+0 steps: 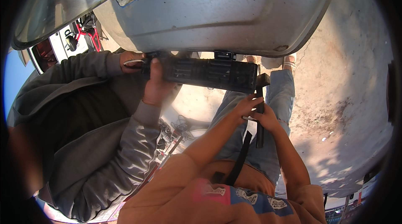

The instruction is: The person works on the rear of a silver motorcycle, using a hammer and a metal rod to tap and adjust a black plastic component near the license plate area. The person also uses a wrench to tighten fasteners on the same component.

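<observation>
A hammer (260,134) with a dark handle hangs upright in front of me, its blocky head at the top. My right hand (266,118) is closed around the handle below the head. Just to its left, my left hand (246,106) has its fingers curled over the same handle. Close above both hands is the end of a long black ribbed box-like part (209,73). Another person's hand (157,83) grips that part near its left end, and that person's other hand (129,61) is by its far left corner.
A dusty, pale curved vehicle panel (209,10) spans the far side, with a raised glossy lid (71,2) at the upper left. The co-worker in a grey jacket (104,153) stands close on my left. Tangled cables (181,125) lie on the concrete floor (326,98).
</observation>
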A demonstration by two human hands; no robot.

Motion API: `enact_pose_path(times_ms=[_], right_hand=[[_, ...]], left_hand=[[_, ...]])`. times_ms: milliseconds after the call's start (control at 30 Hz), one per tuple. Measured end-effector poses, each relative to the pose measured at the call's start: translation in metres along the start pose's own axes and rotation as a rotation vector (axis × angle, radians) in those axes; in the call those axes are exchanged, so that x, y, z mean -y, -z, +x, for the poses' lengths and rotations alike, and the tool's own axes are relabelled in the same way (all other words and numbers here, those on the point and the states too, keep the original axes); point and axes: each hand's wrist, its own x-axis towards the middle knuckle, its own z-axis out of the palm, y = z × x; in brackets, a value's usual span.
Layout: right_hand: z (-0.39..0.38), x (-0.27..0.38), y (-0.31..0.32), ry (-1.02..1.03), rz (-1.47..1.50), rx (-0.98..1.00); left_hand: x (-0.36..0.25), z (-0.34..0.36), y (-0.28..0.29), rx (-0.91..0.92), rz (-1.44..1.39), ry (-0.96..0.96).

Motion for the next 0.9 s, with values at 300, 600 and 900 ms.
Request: enact_pose_path(times_ms=[300, 600, 900], right_hand=[[0.009, 0.0, -0.004, -0.017, 0.0, 0.016], [0.006, 0.01, -0.011, 0.041, 0.078, -0.04], [0.01, -0.015, -0.008, 0.0, 0.138, -0.019]], left_hand=[[-0.006, -0.012, 0.01, 0.141, 0.088, -0.259], [0.005, 0.01, 0.016, 0.069, -0.108, -0.031], [0.023, 0.022, 0.022, 0.062, -0.108, 0.021]])
